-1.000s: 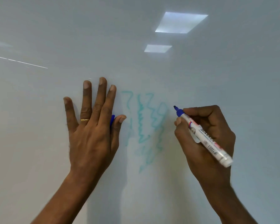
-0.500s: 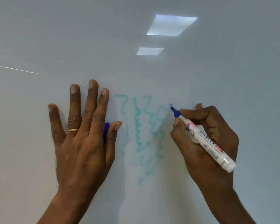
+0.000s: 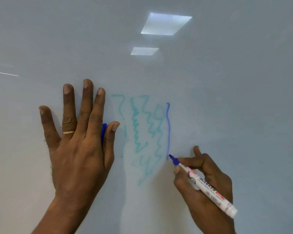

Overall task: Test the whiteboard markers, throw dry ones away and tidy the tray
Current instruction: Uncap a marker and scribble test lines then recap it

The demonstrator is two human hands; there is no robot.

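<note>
While right hand (image 3: 216, 179) fingers clamp the marker (image 3: 203, 184) labelled "MARKER", left hand (image 3: 78, 149) fingers lie straight, cap (image 3: 103, 132) wedged beside thumb.

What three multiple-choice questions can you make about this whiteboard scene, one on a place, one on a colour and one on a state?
1. Where is the blue cap?
A) on the marker's tail
B) between the left hand's thumb and forefinger
C) on a tray

2. What colour is the straight line right of the teal scribbles?
A) red
B) black
C) blue

3. How is the marker in the right hand?
A) uncapped, tip at the whiteboard
B) capped
C) lying loose

Answers:
1 B, the cap peeks out beside the thumb.
2 C, it matches the marker's blue tip.
3 A, the bare tip meets the line's lower end.
</note>
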